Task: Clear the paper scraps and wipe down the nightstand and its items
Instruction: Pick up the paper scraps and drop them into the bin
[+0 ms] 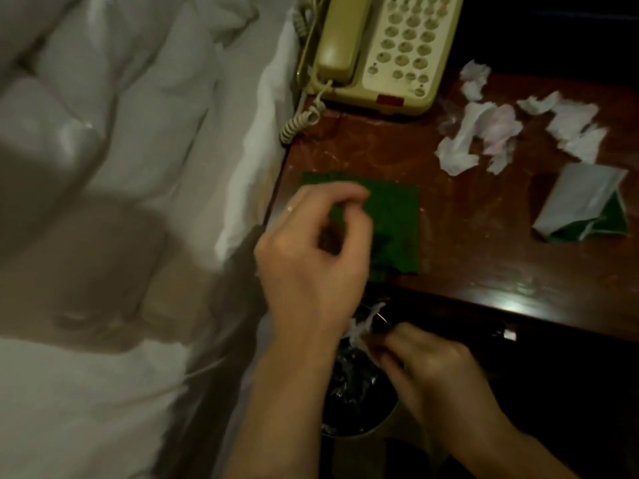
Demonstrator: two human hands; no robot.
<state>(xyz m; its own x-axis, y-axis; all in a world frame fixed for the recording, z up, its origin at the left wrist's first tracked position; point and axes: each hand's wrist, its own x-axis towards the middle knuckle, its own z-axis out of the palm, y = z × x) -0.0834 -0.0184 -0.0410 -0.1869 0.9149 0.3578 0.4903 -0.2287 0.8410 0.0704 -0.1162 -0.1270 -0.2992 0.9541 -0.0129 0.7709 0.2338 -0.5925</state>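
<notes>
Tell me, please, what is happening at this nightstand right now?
A person is clearing paper scraps. The right hand holds a white scrap over the lined bin below the nightstand. The left hand hovers, fingers curled, over the green cloth. More crumpled scraps and a folded packet lie near the phone. Wiping looks not yet begun.

Telephone (387, 46) keypad: markings blurred, unreadable.
Telephone red patch: no legible text.
Folded packet (584, 205): no print visible.
Paper scraps (484, 133): no readable writing.
</notes>
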